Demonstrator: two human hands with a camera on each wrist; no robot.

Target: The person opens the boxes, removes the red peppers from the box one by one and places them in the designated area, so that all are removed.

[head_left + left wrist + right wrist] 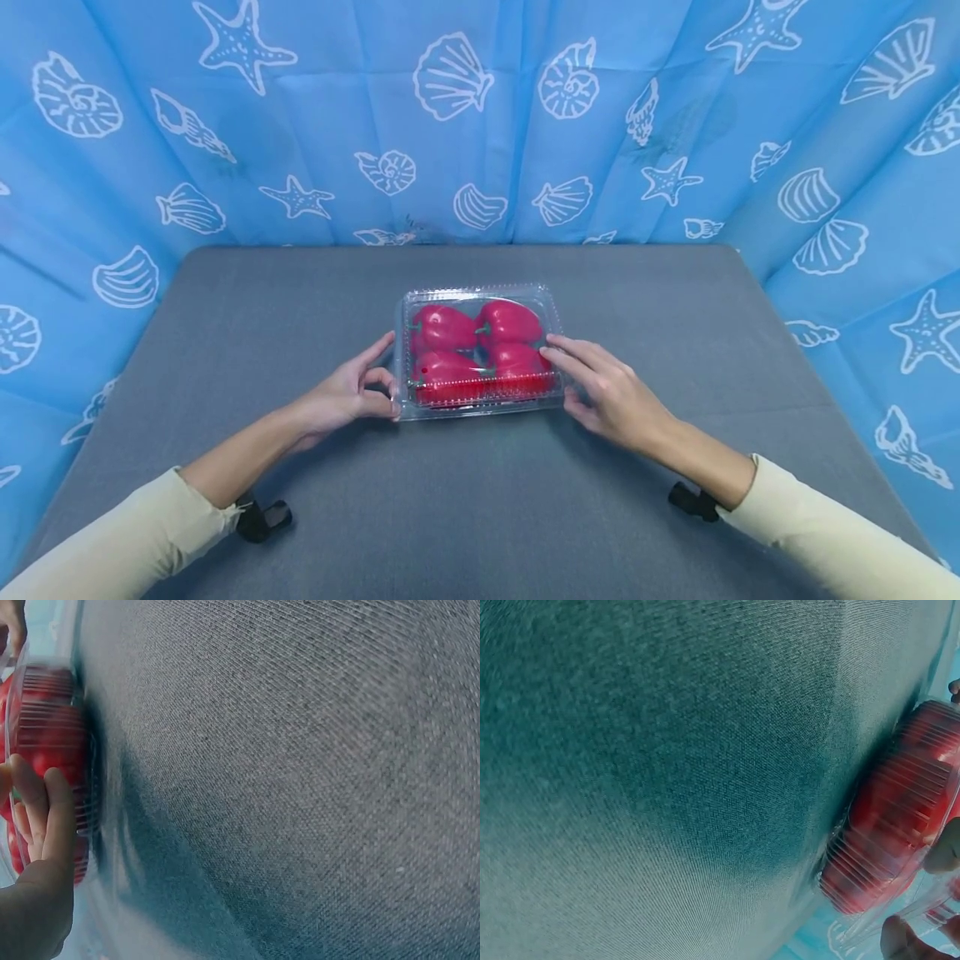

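A clear plastic clamshell container (pixel 480 410) sits on the table with several red bell peppers (pixel 444 327) inside, their small green stems pointing left. My left hand (pixel 352 393) grips its left edge, thumb at the near corner and index finger stretched along the side. At the opposite end, my right hand (pixel 611 392) holds the right edge, two fingers over the rim and the thumb lower down. In the right wrist view a clear plastic edge (pixel 900 915) slants away from the ribbed side of the container near the right thumb.
Grey cloth covers the table (pixel 480 508). A blue curtain (pixel 510 158) with white shells and starfish hangs behind and at both sides. Dark wrist mounts (pixel 262 518) show under both cream sleeves (pixel 825 525).
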